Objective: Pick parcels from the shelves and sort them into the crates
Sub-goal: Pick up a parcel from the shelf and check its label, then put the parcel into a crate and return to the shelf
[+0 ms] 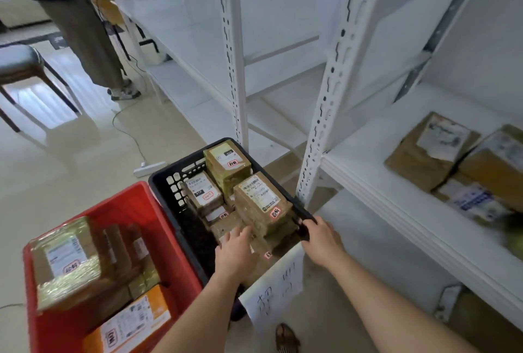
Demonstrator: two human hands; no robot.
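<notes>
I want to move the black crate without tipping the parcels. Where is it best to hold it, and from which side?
Grip the top rim of the black crate on two opposite sides. The right hand already holds the rim by the shelf post; the left hand rests on parcels and could take the rim beside the red crate. The rim is exposed and the crate is stacked full, so lift it level.

Stool left; bystander behind; power strip on floor.

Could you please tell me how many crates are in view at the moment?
2: a red crate at lower left, and a black crate touching its right side, beside the shelf.
</notes>
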